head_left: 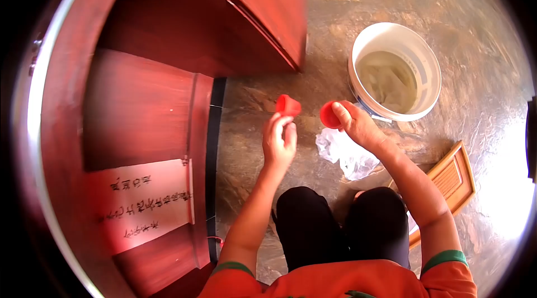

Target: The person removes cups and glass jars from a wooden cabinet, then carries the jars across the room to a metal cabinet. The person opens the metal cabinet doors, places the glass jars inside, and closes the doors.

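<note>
Two small red cups are held, one in each hand. By the fingertips of the left hand [278,141], the left cup [288,105] is gripped at its nearer end, perhaps so that most of its wall is left uncovered. In the right hand [362,129], the right cup [329,116] is pinched with the thumb laid over its rim, a hold which seems chosen to steady it at an angle. The two cups are kept near each other but apart, probably so that both can be watched together.

Both cups are coloured a plain bright red. A tapered side is shown by the left one; the right one's round mouth is turned upward to view. Whether anything is contained in either cannot be told.

Just below the right grip, a crumpled clear plastic bag [347,152] is seen on the floor [335,13]. Beyond that grip, to its right, a white bucket [386,41] is placed, seemingly within easy reach, with cloudy liquid [389,83] held inside. Farther left of the left grip, red wooden furniture [145,108] is seen.
</note>
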Motion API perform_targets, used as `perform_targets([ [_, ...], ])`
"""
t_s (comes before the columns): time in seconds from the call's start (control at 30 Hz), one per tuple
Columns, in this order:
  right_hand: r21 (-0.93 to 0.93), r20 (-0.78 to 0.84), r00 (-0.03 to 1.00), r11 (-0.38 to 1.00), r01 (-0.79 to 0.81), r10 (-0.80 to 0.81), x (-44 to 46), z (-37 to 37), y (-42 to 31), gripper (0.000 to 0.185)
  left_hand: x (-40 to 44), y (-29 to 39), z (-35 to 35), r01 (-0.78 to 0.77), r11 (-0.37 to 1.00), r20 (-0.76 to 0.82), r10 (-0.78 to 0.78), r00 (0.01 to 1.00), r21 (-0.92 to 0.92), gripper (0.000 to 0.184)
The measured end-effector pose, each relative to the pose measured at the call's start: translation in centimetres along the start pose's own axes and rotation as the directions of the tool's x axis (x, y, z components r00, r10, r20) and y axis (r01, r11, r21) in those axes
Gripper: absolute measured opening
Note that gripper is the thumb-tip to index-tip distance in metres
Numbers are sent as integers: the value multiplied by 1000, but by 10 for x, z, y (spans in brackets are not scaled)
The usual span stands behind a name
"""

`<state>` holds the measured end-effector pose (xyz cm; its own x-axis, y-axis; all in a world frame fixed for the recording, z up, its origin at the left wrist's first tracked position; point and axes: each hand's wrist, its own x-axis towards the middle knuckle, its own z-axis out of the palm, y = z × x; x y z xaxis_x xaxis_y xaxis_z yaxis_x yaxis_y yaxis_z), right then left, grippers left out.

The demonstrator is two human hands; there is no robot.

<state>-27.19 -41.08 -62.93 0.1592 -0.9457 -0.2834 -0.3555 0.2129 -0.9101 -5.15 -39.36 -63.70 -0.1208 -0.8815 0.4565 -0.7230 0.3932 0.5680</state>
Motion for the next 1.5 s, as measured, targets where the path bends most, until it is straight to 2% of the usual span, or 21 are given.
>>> perform_targets([
  [0.07, 72, 60, 998, 997, -9, 5, -3, -2, -14, 50, 16, 50, -35, -187, 980, -56, 184, 981, -73, 18],
  [0.13, 211, 121, 993, 977, -37, 11, -16, -4, -58, 50, 34, 89, -61, -357, 934, 20, 357, 934, 6, 22],
  [0.23, 430, 203, 978, 901, -56, -37, -22, -3, -70, 58, 42, 108, -68, -351, 935, 79, 346, 935, 54, 23],
  [0.33, 504, 206, 978, 854, -128, 25, -45, -8, -98, 64, 39, 131, -86, -355, 930, 107, 345, 933, 99, 27],
  [0.43, 554, 247, 967, 827, -93, -57, -72, -22, -119, 65, 39, 158, -109, -388, 917, 101, 379, 920, 92, 42],
  [0.5, 571, 378, 918, 811, -132, -116, -85, -36, -132, 67, 47, 180, -126, -370, 924, 161, 352, 922, 95, 41],
  [0.53, 569, 392, 911, 812, -129, -130, -89, -38, -140, 66, 51, 190, -135, -375, 917, 187, 348, 919, 134, 38],
  [0.57, 532, 410, 895, 843, -80, -174, -92, -42, -153, 64, 54, 198, -139, -404, 896, 136, 383, 914, 186, 34],
  [0.73, 649, 413, 869, 757, -73, -271, -113, -53, -210, 61, 74, 241, -183, -465, 865, 55, 463, 884, 191, 36],
  [0.83, 557, 432, 807, 823, 113, -403, -135, -56, -256, 67, 69, 256, -211, -438, 898, -11, 439, 898, 36, 38],
  [0.87, 472, 411, 752, 826, 308, -515, -136, -62, -275, 65, 65, 266, -229, -455, 889, -46, 458, 888, 54, 43],
  [0.93, 265, 348, 606, 696, 668, -715, -137, -73, -312, 62, 51, 280, -268, -466, 864, -136, 494, 859, 193, 44],
  [0.97, 80, 279, 662, 703, 706, -696, -140, -74, -343, 46, 39, 292, -291, -408, 868, -174, 465, 868, 283, 44],
  [1.0, -51, 139, 443, 441, 896, -886, -119, -65, -366, 35, 31, 303, -314, -354, 864, -217, 446, 869, 357, 42],
  [1.03, -164, 138, 486, 464, 870, -863, -105, -60, -394, 30, 22, 301, -326, -285, 876, -330, 421, 845, 388, 39],
  [1.07, -144, 98, 276, 261, 955, -956, -83, -47, -418, 30, 12, 299, -335, -165, 888, -436, 364, 823, 429, 37],
  [1.13, -198, 210, 249, 208, 958, -945, -41, -18, -454, 32, 1, 290, -351, -61, 882, -540, 340, 770, 467, 37],
  [1.2, -386, 381, 194, 35, 922, -904, -4, 8, -477, 42, -4, 287, -362, 39, 878, -594, 288, 751, 476, 36],
  [1.3, -583, 542, 301, -93, 807, -784, 22, 41, -494, 43, -4, 285, -363, 110, 822, -591, 302, 748, 559, 36],
  [1.4, -552, 631, 407, -14, 834, -661, 32, 54, -498, 38, 2, 274, -358, 185, 799, -620, 274, 735, 572, 35],
  [1.5, -580, 607, 355, -91, 809, -711, 50, 68, -495, 37, 6, 267, -355, 254, 755, -622, 248, 743, 605, 37],
])
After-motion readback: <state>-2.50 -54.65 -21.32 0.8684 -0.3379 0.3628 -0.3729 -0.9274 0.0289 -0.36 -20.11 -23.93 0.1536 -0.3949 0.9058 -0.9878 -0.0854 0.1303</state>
